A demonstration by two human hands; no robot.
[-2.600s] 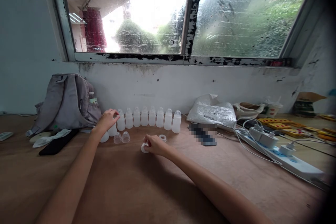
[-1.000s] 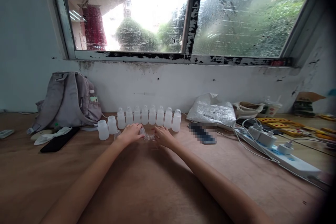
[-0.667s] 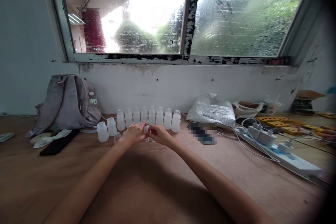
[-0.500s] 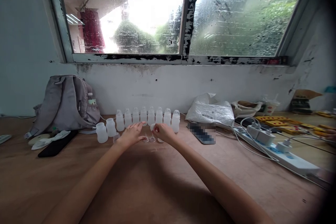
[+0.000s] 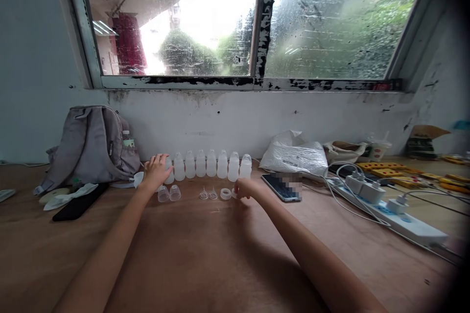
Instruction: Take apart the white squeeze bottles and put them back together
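Observation:
Toward the left end of the bottle row, my left hand (image 5: 156, 174) curls over a white bottle that it mostly hides, thumb on the right side. My right hand (image 5: 247, 188) pinches a small white ring at the table surface, largely covered by the fingers. Just left of it lies another white ring (image 5: 225, 194). Two clear nipples (image 5: 208, 194) rest farther left. Two clear domed caps (image 5: 169, 194) sit right of my left wrist. Several capped frosted bottles (image 5: 211, 164) stand upright behind, and part of an uncapped bottle (image 5: 138, 180) shows left of my left hand.
A grey backpack (image 5: 91, 144), a black item (image 5: 79, 204) and white tissue (image 5: 71, 195) are at the left. A phone (image 5: 282, 187), a silvery bag (image 5: 293, 154) and a power strip (image 5: 404, 220) with cables are at the right. The wall and window rise behind.
My left hand has moved left to a bottle, uncovering the two domed caps. My right hand has moved right and down with a small white piece, leaving the nipples and one ring in view.

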